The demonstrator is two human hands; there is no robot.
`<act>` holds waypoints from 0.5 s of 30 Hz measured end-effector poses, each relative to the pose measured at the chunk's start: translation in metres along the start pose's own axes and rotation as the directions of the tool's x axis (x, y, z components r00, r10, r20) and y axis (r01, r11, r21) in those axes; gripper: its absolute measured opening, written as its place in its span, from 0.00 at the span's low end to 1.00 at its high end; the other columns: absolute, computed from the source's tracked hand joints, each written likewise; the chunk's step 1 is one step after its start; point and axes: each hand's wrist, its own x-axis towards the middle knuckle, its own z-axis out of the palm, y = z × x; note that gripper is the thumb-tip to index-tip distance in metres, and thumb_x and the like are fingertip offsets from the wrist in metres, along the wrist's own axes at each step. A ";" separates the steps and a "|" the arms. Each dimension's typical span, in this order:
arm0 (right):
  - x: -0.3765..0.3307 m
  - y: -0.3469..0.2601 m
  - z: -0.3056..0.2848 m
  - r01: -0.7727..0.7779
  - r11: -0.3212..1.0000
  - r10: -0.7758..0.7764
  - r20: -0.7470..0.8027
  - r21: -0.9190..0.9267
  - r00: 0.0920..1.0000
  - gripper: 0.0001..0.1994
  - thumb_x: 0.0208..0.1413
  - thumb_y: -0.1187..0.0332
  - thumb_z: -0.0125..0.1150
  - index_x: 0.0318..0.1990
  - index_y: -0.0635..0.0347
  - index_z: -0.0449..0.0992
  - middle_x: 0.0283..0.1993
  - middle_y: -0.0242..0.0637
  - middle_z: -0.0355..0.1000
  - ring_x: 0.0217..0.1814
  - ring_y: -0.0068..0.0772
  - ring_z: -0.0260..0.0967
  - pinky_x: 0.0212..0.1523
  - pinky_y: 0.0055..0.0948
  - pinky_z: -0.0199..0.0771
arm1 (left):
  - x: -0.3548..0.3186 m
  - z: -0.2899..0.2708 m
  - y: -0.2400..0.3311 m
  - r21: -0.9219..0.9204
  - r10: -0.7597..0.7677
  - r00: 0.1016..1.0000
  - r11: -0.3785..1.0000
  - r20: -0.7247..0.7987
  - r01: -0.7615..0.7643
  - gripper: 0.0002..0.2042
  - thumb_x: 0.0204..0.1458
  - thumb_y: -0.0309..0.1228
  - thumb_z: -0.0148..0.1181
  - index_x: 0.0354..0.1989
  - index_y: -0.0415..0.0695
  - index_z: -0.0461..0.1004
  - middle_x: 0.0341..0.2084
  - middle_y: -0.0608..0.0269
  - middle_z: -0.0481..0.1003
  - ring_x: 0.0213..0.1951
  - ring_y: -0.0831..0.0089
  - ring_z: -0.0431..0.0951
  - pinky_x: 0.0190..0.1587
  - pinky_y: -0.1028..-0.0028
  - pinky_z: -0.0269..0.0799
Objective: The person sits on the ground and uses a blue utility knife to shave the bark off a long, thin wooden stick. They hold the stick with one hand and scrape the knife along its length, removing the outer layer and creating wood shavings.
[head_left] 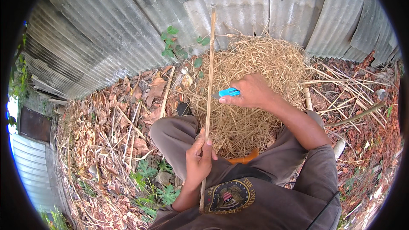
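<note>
My left hand [199,158] is closed around a long, thin, pale strip of wood or bamboo [210,72], gripping it below its middle. The strip stands nearly upright in the view, its far end by the metal fence and its near end against my shirt. In my right hand [251,91] is a blue utility knife [229,92], fingers wrapped round its handle. Its short blade [216,95] points left and lies close to the strip's edge; whether it touches I cannot tell. Below both hands spreads a heap of straw-like shavings [264,59].
A corrugated metal fence [238,4] closes off the far side. Dry leaves [115,119] cover the ground at left, and loose sticks [341,87] lie at right. A small green plant [169,42] grows by the fence. Something orange [245,157] shows between my bent legs.
</note>
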 end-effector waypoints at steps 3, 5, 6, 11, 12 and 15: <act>-0.001 -0.010 0.005 -0.003 0.997 0.001 0.032 0.073 0.999 0.35 0.47 0.29 0.49 0.17 0.57 0.75 0.11 0.40 0.66 0.15 0.45 0.69 0.20 0.41 0.68 | -0.008 0.003 0.010 -0.023 -0.048 0.999 0.999 0.013 0.048 0.20 0.61 0.27 0.49 0.61 0.36 0.62 0.20 0.74 0.66 0.17 0.88 0.62 0.17 0.85 0.56; 0.001 -0.007 0.005 -0.036 0.998 0.037 -0.005 0.055 0.999 0.34 0.47 0.30 0.50 0.17 0.56 0.75 0.11 0.40 0.67 0.15 0.45 0.69 0.20 0.41 0.68 | -0.014 0.002 0.012 -0.018 -0.071 0.997 0.997 0.022 0.071 0.20 0.61 0.27 0.50 0.61 0.36 0.63 0.19 0.75 0.65 0.17 0.89 0.61 0.17 0.86 0.55; 0.003 -0.004 0.005 -0.055 0.997 0.056 -0.023 0.045 0.998 0.34 0.48 0.30 0.50 0.17 0.56 0.75 0.11 0.40 0.67 0.15 0.46 0.69 0.20 0.41 0.68 | -0.016 0.001 0.012 -0.007 -0.088 0.996 0.996 0.029 0.089 0.19 0.61 0.27 0.50 0.61 0.37 0.63 0.18 0.76 0.64 0.17 0.90 0.61 0.17 0.86 0.55; 0.012 0.018 0.003 -0.124 0.990 0.134 -0.193 0.061 0.972 0.39 0.47 0.26 0.44 0.16 0.57 0.75 0.09 0.39 0.65 0.16 0.43 0.70 0.20 0.41 0.68 | -0.027 -0.001 0.009 0.080 -0.056 0.998 0.995 0.019 0.055 0.17 0.58 0.23 0.53 0.55 0.29 0.67 0.25 0.67 0.72 0.28 0.87 0.67 0.30 0.85 0.66; 0.008 0.010 0.006 -0.091 0.995 0.096 -0.176 0.038 0.980 0.39 0.47 0.26 0.44 0.15 0.57 0.75 0.09 0.39 0.65 0.15 0.42 0.69 0.19 0.40 0.67 | -0.026 -0.003 0.008 0.099 -0.033 0.999 0.995 0.010 0.031 0.16 0.58 0.23 0.53 0.53 0.28 0.68 0.28 0.64 0.75 0.30 0.86 0.69 0.31 0.84 0.67; 0.005 0.002 0.005 -0.021 1.000 0.023 -0.147 0.016 0.989 0.38 0.46 0.26 0.44 0.15 0.56 0.75 0.09 0.37 0.65 0.13 0.39 0.67 0.17 0.39 0.65 | -0.026 -0.006 0.007 0.240 0.140 0.990 0.961 0.006 -0.137 0.15 0.56 0.21 0.54 0.50 0.27 0.70 0.35 0.50 0.78 0.36 0.81 0.74 0.35 0.80 0.70</act>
